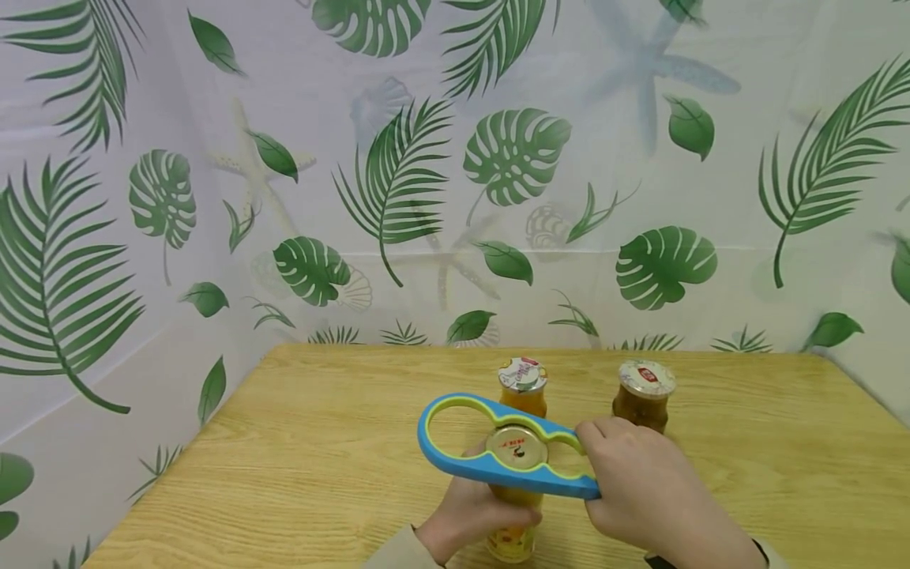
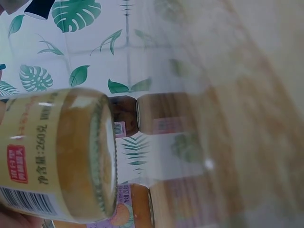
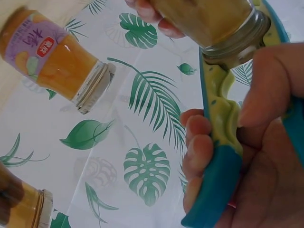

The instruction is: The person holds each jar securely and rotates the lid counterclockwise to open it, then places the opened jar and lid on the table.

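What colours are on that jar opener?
The jar opener is blue outside and yellow-green along its inner edges, seen best in the head view.

"How much of the gripped jar shows?"
"The left hand and opener cover its middle."
"And the dark jar?"
"The right hand hides some of its foot. The opener hides the base of the orange jar."
"The gripped jar's lid?"
"Print too small to read. The left wrist view blurs the table."
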Available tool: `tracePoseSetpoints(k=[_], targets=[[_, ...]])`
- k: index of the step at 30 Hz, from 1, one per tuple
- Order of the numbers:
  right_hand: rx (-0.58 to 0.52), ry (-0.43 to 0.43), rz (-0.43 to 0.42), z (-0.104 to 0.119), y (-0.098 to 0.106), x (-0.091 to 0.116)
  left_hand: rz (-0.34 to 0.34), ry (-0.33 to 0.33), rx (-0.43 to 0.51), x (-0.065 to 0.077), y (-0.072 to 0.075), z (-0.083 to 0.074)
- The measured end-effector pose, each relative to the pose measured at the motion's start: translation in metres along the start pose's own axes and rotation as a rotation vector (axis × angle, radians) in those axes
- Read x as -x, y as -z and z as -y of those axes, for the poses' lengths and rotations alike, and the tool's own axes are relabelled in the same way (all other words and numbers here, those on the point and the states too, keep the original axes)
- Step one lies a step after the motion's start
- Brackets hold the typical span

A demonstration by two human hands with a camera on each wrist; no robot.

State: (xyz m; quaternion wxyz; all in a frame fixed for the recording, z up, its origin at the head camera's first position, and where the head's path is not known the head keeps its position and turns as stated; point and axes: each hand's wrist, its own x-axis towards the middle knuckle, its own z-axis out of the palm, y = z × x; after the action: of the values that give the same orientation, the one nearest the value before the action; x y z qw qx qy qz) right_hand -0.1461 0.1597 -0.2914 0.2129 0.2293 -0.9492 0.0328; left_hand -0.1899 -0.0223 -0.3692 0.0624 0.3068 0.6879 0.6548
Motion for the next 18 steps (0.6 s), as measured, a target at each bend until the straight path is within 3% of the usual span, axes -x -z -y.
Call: tracePoseSetpoints(k=[9,18], targets=[[0.004,-0.008,0.019,0.0007,0.0011,0.0002,0.02,-0.044,-0.015,0.0013,0.0017,-0.0021],[0.004,-0.019,0.049,0.0007,0.0009,-0.0006,0.052,-0.029,-0.019,-0.0006,0.0052,-0.0029]])
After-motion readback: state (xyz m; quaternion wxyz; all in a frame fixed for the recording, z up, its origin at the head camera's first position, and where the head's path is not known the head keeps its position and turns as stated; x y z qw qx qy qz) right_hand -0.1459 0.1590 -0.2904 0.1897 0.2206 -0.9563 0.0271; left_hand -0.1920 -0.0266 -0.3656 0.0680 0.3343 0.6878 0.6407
